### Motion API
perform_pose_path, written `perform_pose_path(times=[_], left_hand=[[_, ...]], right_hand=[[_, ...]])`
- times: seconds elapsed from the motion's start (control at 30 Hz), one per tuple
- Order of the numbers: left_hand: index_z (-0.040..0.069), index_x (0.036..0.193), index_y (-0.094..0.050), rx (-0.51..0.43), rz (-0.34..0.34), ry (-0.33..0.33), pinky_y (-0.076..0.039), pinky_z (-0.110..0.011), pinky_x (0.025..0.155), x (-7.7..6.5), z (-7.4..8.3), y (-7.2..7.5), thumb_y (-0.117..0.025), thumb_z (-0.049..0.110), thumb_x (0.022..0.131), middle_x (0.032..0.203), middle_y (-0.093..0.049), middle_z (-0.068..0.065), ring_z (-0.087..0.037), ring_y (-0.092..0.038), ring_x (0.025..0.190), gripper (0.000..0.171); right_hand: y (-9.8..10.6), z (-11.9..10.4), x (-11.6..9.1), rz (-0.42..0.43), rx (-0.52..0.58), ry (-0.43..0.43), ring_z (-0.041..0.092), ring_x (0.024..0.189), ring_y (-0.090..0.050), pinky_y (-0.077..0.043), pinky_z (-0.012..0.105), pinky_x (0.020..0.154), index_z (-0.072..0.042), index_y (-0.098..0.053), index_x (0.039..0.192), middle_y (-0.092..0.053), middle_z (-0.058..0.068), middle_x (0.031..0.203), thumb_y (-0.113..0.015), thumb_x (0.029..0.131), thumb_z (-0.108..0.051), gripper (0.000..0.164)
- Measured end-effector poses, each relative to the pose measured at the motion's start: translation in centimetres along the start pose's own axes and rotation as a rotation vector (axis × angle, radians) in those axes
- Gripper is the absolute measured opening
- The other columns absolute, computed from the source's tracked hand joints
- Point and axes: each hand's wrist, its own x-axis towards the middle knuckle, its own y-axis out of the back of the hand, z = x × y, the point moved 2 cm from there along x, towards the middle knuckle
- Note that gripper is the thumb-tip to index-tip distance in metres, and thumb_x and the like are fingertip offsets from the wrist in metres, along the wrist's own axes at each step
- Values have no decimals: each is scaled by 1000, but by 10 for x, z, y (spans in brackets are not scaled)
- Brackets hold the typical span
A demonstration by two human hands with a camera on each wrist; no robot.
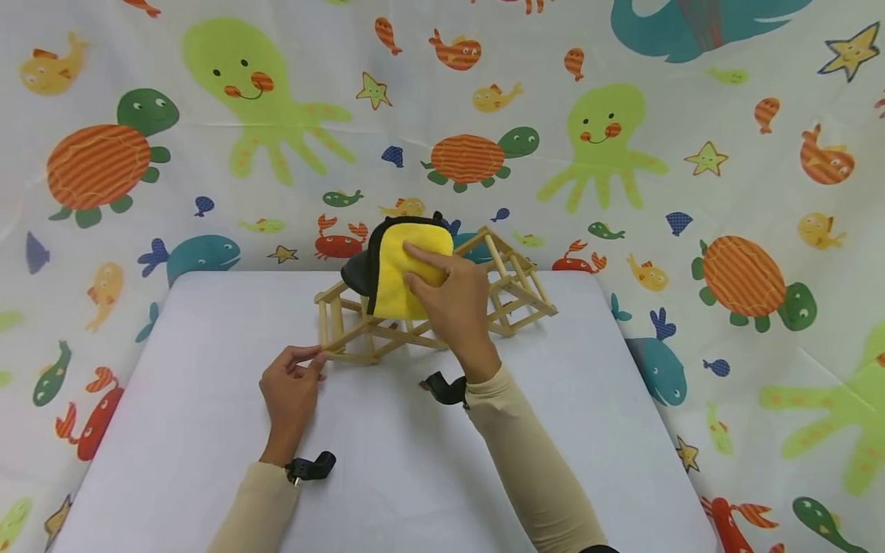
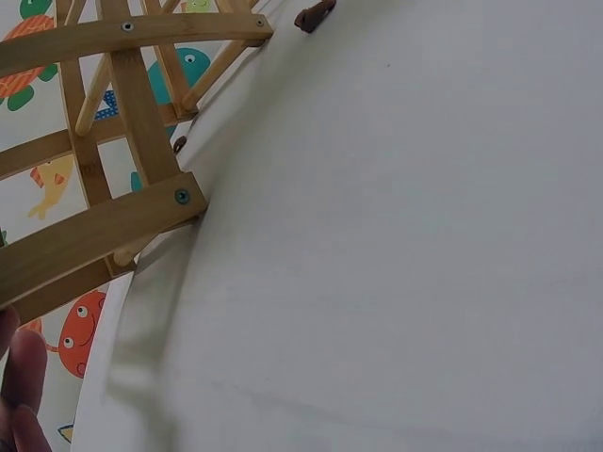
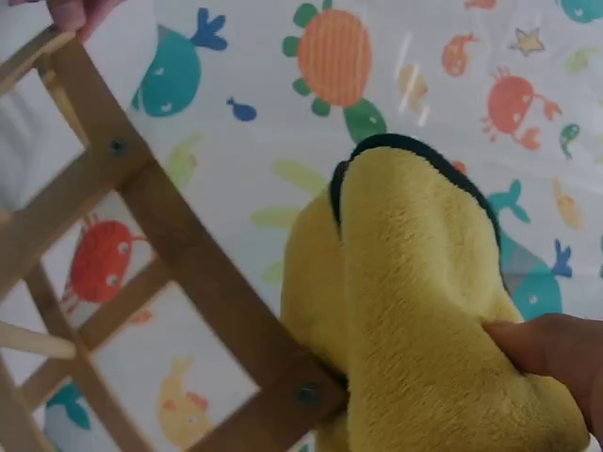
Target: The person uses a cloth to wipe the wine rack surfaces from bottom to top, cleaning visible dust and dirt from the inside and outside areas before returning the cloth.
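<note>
A wooden folding rack [image 1: 520, 290] of crossed slats and dowels stands opened out near the table's back edge. My left hand [image 1: 289, 388] pinches the near left end of its lower slat; those fingertips [image 2: 26, 363] show at the edge of the left wrist view. My right hand [image 1: 458, 301] grips a yellow cloth [image 1: 396, 265] with black trim and a dark grey reverse side. The cloth hangs folded over the rack's left-middle part and hides some slats. In the right wrist view, the fluffy cloth [image 3: 424, 311] lies against a slat [image 3: 203, 250] near a screw joint.
The white tabletop [image 1: 387, 476] spreads in front of the rack. Behind it hangs a curtain [image 1: 415, 100] printed with sea animals. A small dark brown object [image 2: 316, 14] lies on the table by the rack. Each wrist carries a black camera [image 1: 313, 465].
</note>
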Motion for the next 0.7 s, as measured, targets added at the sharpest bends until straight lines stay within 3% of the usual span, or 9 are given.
perform_pose_path(times=[0.13,0.3,0.4,0.5,0.57,0.7], left_hand=[[6,106,-80,2,5,5,-41,-15,45,0,-1,1,-83,9,92,105,-82,-15,-13,-67,53,14],[5,108,-79,20,-11,13,-45,-15,47,-1,1,1,-82,11,94,106,-82,-16,-7,-66,55,16],[5,109,-78,44,-16,22,-47,-15,50,-1,2,2,-81,11,95,107,-81,-15,-8,-67,56,15],[5,109,-77,50,-38,32,-50,-15,51,-1,3,3,-80,9,95,109,-81,-15,-10,-69,58,15],[4,109,-77,40,-60,36,-51,-15,52,0,3,3,-80,8,95,111,-81,-16,-11,-70,59,16],[5,110,-77,29,-92,25,-52,-14,55,2,2,6,-82,11,94,112,-81,-16,-9,-72,60,19]], right_hand=[[-16,7,-16,-15,-101,21,20,104,-76,-65,30,81,-25,-80,125,-80,8,122,-88,88,-17,38],[-45,14,-39,-9,-182,127,14,78,-72,-54,20,62,-23,-81,122,-83,6,109,-90,86,-14,38],[-66,19,-53,-71,-192,177,12,83,-75,-55,16,67,-22,-80,123,-83,6,109,-90,86,-15,39],[-78,23,-64,-126,-169,183,13,100,-78,-57,15,78,-23,-79,125,-82,6,116,-89,87,-16,40],[-79,24,-67,-107,-125,171,13,98,-77,-57,15,76,-23,-79,125,-82,6,116,-88,88,-15,39],[-71,21,-68,29,-27,197,13,93,-75,-58,17,75,-21,-80,125,-82,7,115,-86,90,-11,37]])
